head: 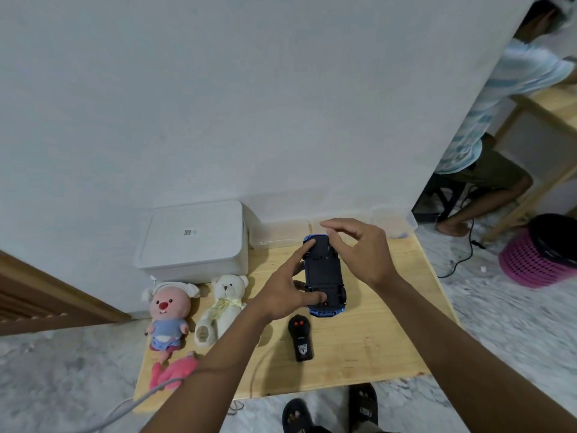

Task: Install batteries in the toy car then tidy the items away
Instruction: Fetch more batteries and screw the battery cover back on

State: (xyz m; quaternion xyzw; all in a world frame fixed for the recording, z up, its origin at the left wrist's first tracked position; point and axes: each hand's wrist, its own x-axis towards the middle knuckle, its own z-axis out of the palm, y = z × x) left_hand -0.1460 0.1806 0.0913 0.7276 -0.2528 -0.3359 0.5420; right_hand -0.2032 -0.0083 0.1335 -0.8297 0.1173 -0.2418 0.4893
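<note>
A blue toy car [324,273] lies upside down on the wooden table [384,326], its black underside facing up. My left hand [288,292] grips the car from its left side, index finger at the far end and thumb near the rear wheels. Over the car's far end hovers my right hand [362,248], thumb and fingers curled close together; I cannot tell whether they pinch anything. The black remote control [300,337] with two red buttons lies on the table just in front of the car. No batteries are visible.
A white lidded box [193,239] stands against the wall, a clear plastic container [281,234] beside it. A pink plush [167,314], white teddy bear [221,303] and pink cloth [173,370] occupy the table's left. Another person [499,120] sits at right near a pink basket [540,254].
</note>
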